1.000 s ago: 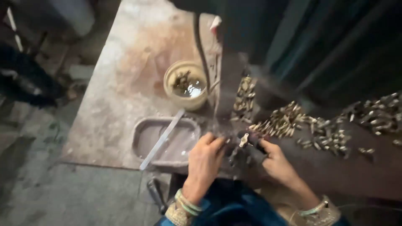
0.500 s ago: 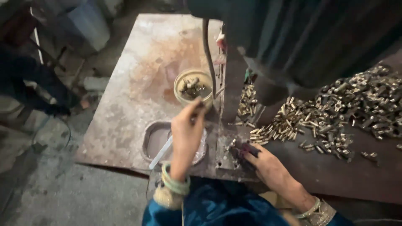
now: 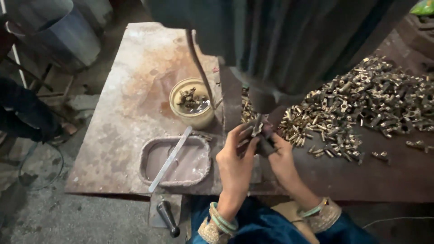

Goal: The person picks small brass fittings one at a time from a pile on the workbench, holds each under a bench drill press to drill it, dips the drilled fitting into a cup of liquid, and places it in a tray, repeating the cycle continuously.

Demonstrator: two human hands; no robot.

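My left hand (image 3: 236, 156) and my right hand (image 3: 281, 152) meet under the dark machine head (image 3: 280, 45), at its drill spindle (image 3: 261, 106). Both hands pinch a small brass part (image 3: 257, 129) held just below the spindle tip. A dark fixture block sits between my fingers. To the right lies a large heap of small brass fittings (image 3: 361, 104) on the dark bench. Which fingers carry the part's weight is hard to tell.
A round yellow bowl (image 3: 192, 117) with liquid and several brass pieces stands left of the spindle. Nearer me is an oval metal tray (image 3: 149, 174) with a flat metal strip (image 3: 171, 158) across it. A black-handled lever (image 3: 167, 217) hangs below the rusty table (image 3: 117, 113). A grey bucket (image 3: 49, 27) stands far left.
My left hand, which had reached out toward the yellow bowl, has come back to the spindle and joined my right hand on the small part. The view has shifted closer.
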